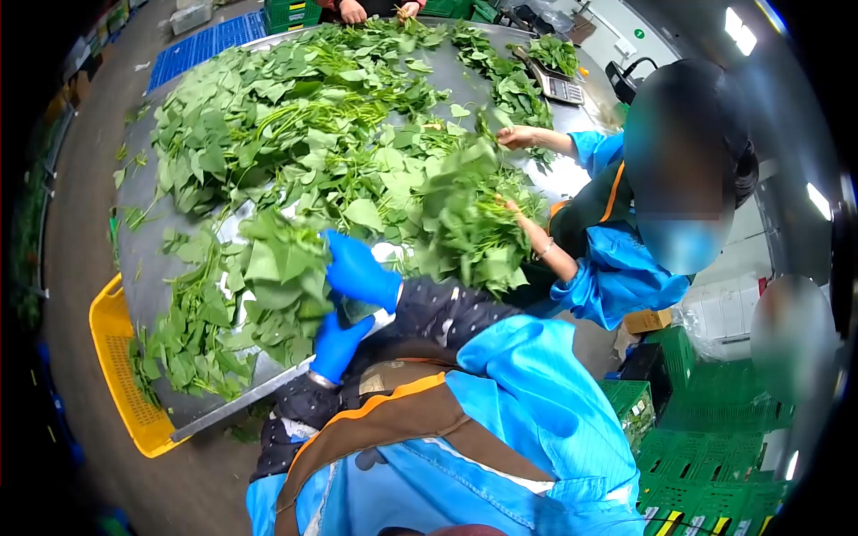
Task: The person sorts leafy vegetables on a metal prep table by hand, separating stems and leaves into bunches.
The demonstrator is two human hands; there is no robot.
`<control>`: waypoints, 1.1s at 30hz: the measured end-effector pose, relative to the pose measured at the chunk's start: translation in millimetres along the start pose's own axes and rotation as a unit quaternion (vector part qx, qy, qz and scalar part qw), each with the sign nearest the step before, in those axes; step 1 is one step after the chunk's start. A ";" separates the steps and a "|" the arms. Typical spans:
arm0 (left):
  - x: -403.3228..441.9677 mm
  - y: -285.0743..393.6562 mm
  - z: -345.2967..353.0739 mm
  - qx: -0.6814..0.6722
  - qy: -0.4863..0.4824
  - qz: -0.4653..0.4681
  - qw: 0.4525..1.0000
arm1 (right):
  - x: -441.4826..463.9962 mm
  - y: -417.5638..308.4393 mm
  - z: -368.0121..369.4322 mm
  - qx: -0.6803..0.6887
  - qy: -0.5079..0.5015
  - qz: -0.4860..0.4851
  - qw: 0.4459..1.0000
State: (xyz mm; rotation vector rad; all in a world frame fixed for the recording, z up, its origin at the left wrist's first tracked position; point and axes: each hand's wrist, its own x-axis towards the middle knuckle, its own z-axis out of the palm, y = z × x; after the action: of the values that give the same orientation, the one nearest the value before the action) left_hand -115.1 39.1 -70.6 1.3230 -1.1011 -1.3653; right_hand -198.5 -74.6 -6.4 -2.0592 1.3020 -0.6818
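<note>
My right hand (362, 270), in a blue glove, is closed on a bunch of leafy greens (284, 268) at the near side of the metal table. Lower down, my left hand (338, 347), gloved the same way, is closed at the near edge of this bunch, its fingers partly hidden. Loose greens (192, 326) lie to the left of the bunch. Beyond my hands spreads a large heap of leafy greens (295, 125). To my right, a co-worker's bare hands (514, 207) handle another leafy bunch (474, 214), blurred by motion.
A yellow crate (121, 357) stands against the table's left corner. The metal table (147, 246) has a raised near edge. A scale (561, 87) sits at the far right. Another person's hands (353, 11) work at the far end. Green crates (715, 456) are stacked at lower right.
</note>
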 end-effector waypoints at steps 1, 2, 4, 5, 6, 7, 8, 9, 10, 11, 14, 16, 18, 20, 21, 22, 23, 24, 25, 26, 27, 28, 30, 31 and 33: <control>0.6 8.2 -2.9 0.017 0.004 -0.014 1.000 | 15.9 -15.1 -34.5 -0.040 -0.017 0.021 0.999; 1.6 6.4 -5.0 -0.092 0.010 -0.029 0.995 | 36.0 -11.5 -62.5 -0.052 0.004 -0.035 0.998; 0.8 22.4 -15.9 -0.111 0.005 -0.106 0.988 | 77.2 -4.7 -119.4 -0.077 0.073 -0.060 0.993; 0.5 25.2 -16.6 -0.123 0.009 -0.149 0.981 | 101.4 12.9 -143.0 -0.105 0.150 -0.131 0.974; -0.4 21.9 -14.2 -0.133 0.041 -0.156 0.978 | 129.5 31.1 -169.5 -0.119 0.174 -0.149 0.966; -0.7 16.8 -10.5 -0.143 0.073 -0.162 0.974 | 147.9 43.7 -198.9 -0.143 0.181 -0.155 0.961; -0.2 9.4 -6.7 -0.147 0.101 -0.160 0.971 | 157.5 51.4 -226.7 -0.158 0.180 -0.111 0.965; -0.3 8.5 -3.9 -0.157 0.113 -0.174 0.966 | 167.5 68.9 -247.4 -0.168 0.193 -0.096 0.962; 1.4 8.6 1.5 -0.189 0.129 -0.193 0.954 | 178.9 92.4 -267.8 -0.193 0.173 -0.051 0.964; 4.5 7.8 7.9 -0.222 0.146 -0.212 0.940 | 191.0 126.1 -286.9 -0.206 0.142 -0.047 0.967; 23.3 5.1 15.5 -0.217 0.160 -0.233 0.934 | 200.7 223.6 -338.5 -0.325 0.102 0.052 0.939; 39.1 7.2 23.1 -0.209 0.187 -0.232 0.931 | 200.7 277.7 -378.1 -0.379 0.058 0.130 0.914; 50.0 3.5 29.4 -0.213 0.200 -0.230 0.928 | 193.5 347.4 -412.8 -0.414 0.070 0.145 0.896; 61.4 1.9 35.5 -0.218 0.211 -0.231 0.924 | 181.9 391.2 -444.5 -0.441 0.060 0.197 0.874; 66.6 1.1 37.1 -0.211 0.215 -0.237 0.924 | 174.1 411.0 -460.5 -0.451 0.053 0.228 0.861; 70.4 0.5 38.5 -0.204 0.218 -0.242 0.923 | 164.4 430.2 -474.7 -0.463 0.047 0.257 0.847; 74.7 0.9 40.2 -0.197 0.223 -0.248 0.922 | 152.3 451.2 -488.2 -0.472 0.037 0.284 0.834; 79.1 2.9 42.7 -0.197 0.238 -0.258 0.916 | 135.5 471.4 -500.4 -0.478 0.026 0.310 0.822; 81.6 -0.9 44.4 -0.204 0.253 -0.259 0.909 | 118.0 492.4 -510.4 -0.483 0.010 0.334 0.809; 85.6 7.3 51.0 -0.193 0.258 -0.268 0.908 | 98.4 513.0 -517.6 -0.485 -0.011 0.353 0.800; 90.0 17.0 56.2 -0.184 0.273 -0.277 0.903 | 77.3 533.9 -523.5 -0.486 -0.036 0.372 0.790; 90.1 12.4 58.3 -0.178 0.275 -0.277 0.903 | 64.9 550.7 -527.0 -0.483 -0.057 0.386 0.784; 91.8 17.6 66.9 -0.173 0.268 -0.246 0.915 | 49.0 577.9 -530.5 -0.482 -0.099 0.407 0.770; 94.5 22.8 69.6 -0.170 0.266 -0.257 0.913 | 43.8 590.7 -532.8 -0.483 -0.113 0.420 0.760; 94.7 18.9 74.1 -0.211 0.288 -0.252 0.900 | 41.9 608.6 -534.6 -0.487 -0.132 0.443 0.741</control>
State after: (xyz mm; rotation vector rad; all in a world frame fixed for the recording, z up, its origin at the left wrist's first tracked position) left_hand -189.7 -57.0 -67.9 1.5830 -0.0456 -1.3288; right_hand -923.1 -433.2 -73.0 -1.6668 2.4531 0.8810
